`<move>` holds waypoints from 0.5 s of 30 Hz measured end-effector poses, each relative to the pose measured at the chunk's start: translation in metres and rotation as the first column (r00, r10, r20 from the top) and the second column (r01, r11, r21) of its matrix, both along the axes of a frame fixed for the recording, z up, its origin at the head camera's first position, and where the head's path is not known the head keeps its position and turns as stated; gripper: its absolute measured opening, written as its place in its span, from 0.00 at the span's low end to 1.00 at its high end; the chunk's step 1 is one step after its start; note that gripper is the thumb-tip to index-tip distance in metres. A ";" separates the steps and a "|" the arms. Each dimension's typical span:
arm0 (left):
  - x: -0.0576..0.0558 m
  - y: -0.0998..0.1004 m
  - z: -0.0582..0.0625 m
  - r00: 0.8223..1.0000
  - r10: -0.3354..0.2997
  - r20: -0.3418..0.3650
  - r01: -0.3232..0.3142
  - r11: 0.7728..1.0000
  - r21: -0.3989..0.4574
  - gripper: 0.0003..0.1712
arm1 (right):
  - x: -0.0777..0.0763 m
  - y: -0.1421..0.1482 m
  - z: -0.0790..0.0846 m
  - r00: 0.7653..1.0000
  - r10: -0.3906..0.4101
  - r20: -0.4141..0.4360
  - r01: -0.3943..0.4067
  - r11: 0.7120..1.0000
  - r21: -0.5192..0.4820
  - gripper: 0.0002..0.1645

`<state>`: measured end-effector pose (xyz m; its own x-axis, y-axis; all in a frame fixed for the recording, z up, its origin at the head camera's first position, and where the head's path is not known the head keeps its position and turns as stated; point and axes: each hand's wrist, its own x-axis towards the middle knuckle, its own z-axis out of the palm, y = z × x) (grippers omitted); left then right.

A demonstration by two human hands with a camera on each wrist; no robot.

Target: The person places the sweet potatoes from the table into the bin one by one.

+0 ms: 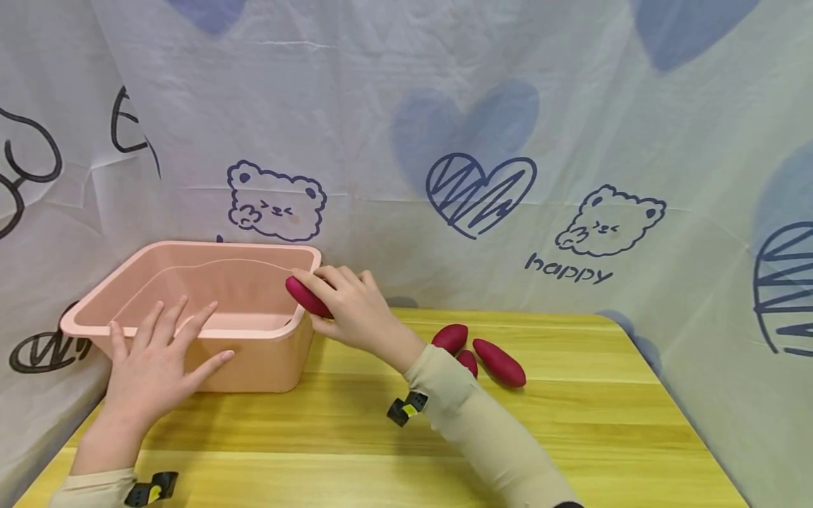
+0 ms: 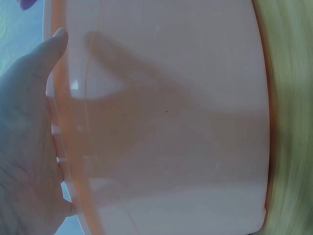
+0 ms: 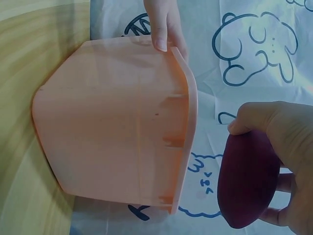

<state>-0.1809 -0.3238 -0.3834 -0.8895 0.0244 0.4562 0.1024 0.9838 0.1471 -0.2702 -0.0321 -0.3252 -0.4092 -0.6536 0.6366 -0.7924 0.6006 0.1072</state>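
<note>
On the left, the left hand (image 1: 152,360) — fingers straight and spread — rests at the near rim of a pink bin (image 1: 254,363). The right hand (image 1: 358,310) grips a dark red sweet potato (image 1: 308,296) above its right rim; three more sweet potatoes (image 1: 500,363) lie right, on the wooden table (image 1: 603,423), a printed cloth (image 1: 381,212) beyond.

The head view looks forward and down; both wrist views share the pink bin (image 1: 254,363), left nearest.

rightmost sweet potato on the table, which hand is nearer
Right. The right hand is left of that sweet potato, by the right edge of the tub; the left hand is farther left, at its front rim.
</note>
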 end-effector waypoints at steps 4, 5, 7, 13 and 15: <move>0.000 0.000 -0.001 1.000 0.002 -0.001 -0.002 1.000 -0.003 0.47 | -0.005 -0.008 0.005 1.000 -0.005 -0.004 0.005 1.000 0.007 0.34; -0.001 0.000 -0.001 1.000 0.003 0.001 -0.003 1.000 -0.003 0.47 | -0.006 -0.010 0.007 1.000 -0.007 0.002 0.007 1.000 0.011 0.35; -0.001 0.000 -0.001 1.000 0.004 0.004 -0.004 1.000 -0.004 0.47 | -0.008 -0.014 0.010 1.000 -0.012 0.015 0.011 1.000 0.017 0.35; 0.000 0.001 -0.001 1.000 0.010 0.012 -0.010 1.000 -0.009 0.47 | -0.015 -0.027 0.018 0.999 -0.016 0.033 0.015 1.000 0.018 0.35; 0.001 0.001 0.000 1.000 0.010 0.010 -0.010 1.000 -0.008 0.47 | -0.018 -0.031 0.020 0.999 -0.024 0.036 0.023 1.000 0.014 0.36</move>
